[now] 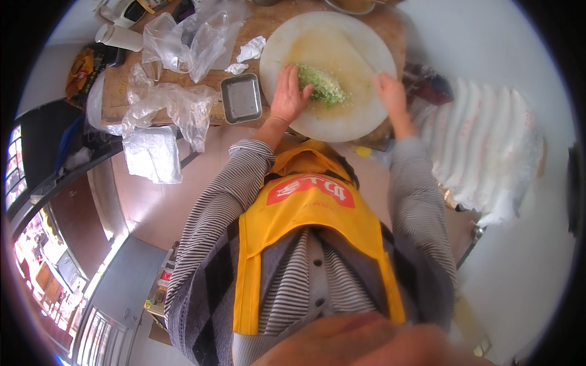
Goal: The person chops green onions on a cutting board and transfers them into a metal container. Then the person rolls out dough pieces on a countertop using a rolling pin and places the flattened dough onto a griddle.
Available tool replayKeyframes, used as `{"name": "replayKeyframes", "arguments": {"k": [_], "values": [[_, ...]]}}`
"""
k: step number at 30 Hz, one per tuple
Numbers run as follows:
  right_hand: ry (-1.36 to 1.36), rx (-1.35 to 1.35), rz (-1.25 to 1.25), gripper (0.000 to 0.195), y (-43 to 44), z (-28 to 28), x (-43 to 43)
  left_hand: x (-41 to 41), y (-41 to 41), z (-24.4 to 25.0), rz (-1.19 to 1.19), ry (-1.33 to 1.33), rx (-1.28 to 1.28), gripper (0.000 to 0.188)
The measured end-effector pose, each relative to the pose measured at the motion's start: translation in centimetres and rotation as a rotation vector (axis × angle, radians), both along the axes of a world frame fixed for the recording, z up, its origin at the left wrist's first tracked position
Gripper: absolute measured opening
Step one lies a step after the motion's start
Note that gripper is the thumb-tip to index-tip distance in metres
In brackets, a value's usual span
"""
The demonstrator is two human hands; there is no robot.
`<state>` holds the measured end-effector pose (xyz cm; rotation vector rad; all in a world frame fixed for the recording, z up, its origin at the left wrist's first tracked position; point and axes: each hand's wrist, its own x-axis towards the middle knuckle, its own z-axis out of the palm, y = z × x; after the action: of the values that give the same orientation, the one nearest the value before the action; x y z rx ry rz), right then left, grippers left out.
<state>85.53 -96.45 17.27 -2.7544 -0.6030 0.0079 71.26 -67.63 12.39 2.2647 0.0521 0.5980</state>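
A round, pale chopping board (366, 110) carries a heap of finely chopped green and white vegetable (322, 87), likely scallion. My left hand (290, 91) rests at the heap's left side, fingers extended and thumb apart, touching its edge. At the board's right side my right hand (389, 91) is closed around what looks like a knife handle. The knife blade (362, 54) is blurred and blends with the board; its faint edge runs up and left from the fist. Just left of the board sits a small rectangular metal tray (241, 98).
Crumpled clear plastic bags (169, 103), a white bottle (120, 37) and crumpled tissue (252, 49) lie on the wooden table (114, 98) at left. A metal bowl (351, 5) stands beyond the board. Right of the table is a large plastic-wrapped white stack (480, 142).
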Motion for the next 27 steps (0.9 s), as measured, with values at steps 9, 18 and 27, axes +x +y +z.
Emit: {"name": "replayKeyframes", "arguments": {"k": [9, 18, 27], "values": [[0.080, 0.068, -0.084, 0.037, 1.0, 2.8, -9.4, -0.2, 0.1, 0.1, 0.020, -0.006, -0.002, 0.064], [-0.056, 0.027, -0.281, 0.038, -2.4, -0.8, -7.3, 0.1, 0.0, -0.6, 0.008, -0.009, 0.032, 0.067], [0.145, 0.136, -0.147, 0.035, 3.3, 1.4, -15.5, 0.0, 0.1, -0.2, 0.005, 0.022, 0.020, 0.066]]}}
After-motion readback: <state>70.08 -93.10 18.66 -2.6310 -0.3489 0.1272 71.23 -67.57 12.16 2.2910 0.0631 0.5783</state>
